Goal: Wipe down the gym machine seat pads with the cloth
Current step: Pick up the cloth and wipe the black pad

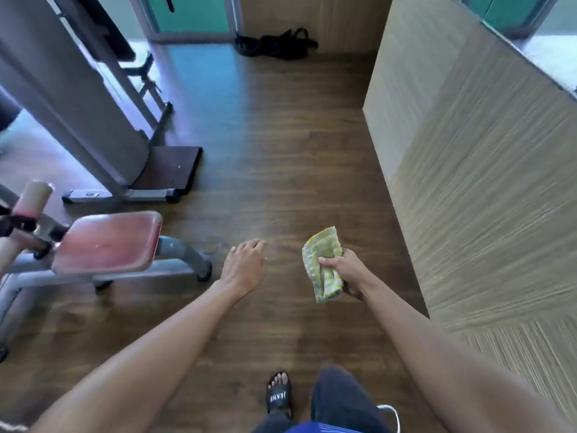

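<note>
Yellow-and-white striped cloth (323, 264), dull red seat pad (107, 242) on a grey frame (184, 250), brown wood-grain floor (281, 151), black sandal (278, 393)

Machine frame (178, 250) cut off by left edge. Cloth (323, 260) hides most fingers of right hand (348, 271). Far black heap (276, 43) too blurred to identify.

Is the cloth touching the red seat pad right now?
No, the right hand holds the cloth up over the floor, well apart from the red seat pad at the left.
</note>
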